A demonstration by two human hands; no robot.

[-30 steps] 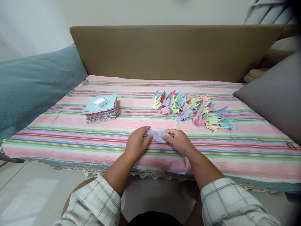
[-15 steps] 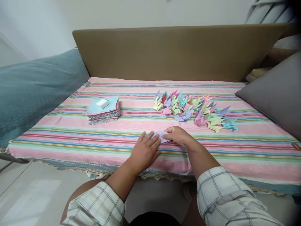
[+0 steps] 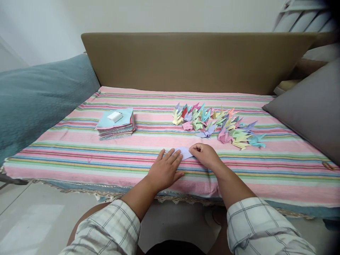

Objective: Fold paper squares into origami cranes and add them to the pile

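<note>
A small piece of folded lilac paper (image 3: 185, 152) lies flat on the striped cloth (image 3: 119, 163) in front of me. My left hand (image 3: 165, 169) rests on its left part, fingers stretched out and pressing it down. At the paper's right tip, my right hand (image 3: 205, 154) pinches the edge between thumb and fingers. Behind my hands sits a cluster of folded paper cranes (image 3: 205, 115) in many colours. To the left is a stack of square paper sheets (image 3: 116, 132) with a small white charger-like block (image 3: 115, 117) on top.
A brown backrest (image 3: 183, 62) rises behind the cloth. The teal-covered armrest (image 3: 47, 92) bounds the left side, and a grey cushion (image 3: 310, 106) leans at the right. A small brown object (image 3: 328, 165) lies near the right edge.
My right hand has slid slightly right along the lilac paper to its tip, leaving more of the paper showing. My left hand stays pressed on it. The view has shifted slightly.
</note>
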